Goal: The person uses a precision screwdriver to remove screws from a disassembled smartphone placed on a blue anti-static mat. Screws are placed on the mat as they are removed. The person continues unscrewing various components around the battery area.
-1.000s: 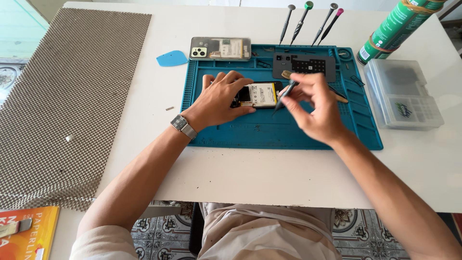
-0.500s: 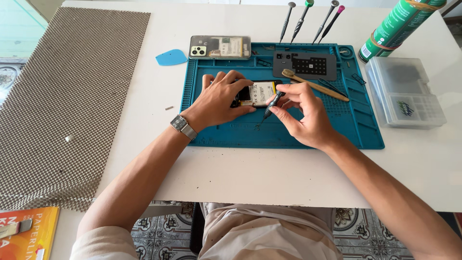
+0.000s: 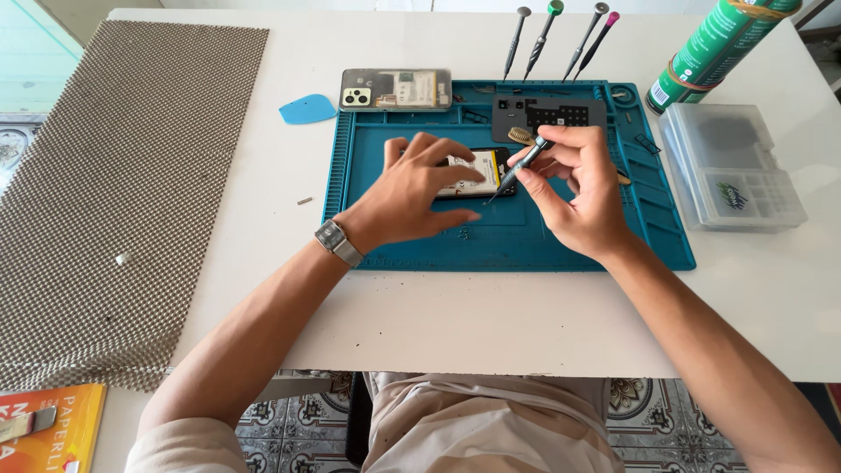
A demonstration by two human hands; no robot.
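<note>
The opened smartphone [image 3: 469, 172] lies near the middle of the blue repair mat [image 3: 420, 241]. The left hand [image 3: 412, 188] presses flat on it, pinning it. The right hand [image 3: 574, 184] pinches a precision screwdriver [image 3: 519, 168], tip at the phone's lower edge. Judged step: screw work. Next calls for steady, vertical seating.

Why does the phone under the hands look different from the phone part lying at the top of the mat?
The opened phone lies under the left hand, mostly covered; the back cover lies untouched at the blue mat's top edge. The opened phone has a black rim and pale insides; the back cover looks grey-silver with camera lenses. Both lie flat, sideways.
</note>
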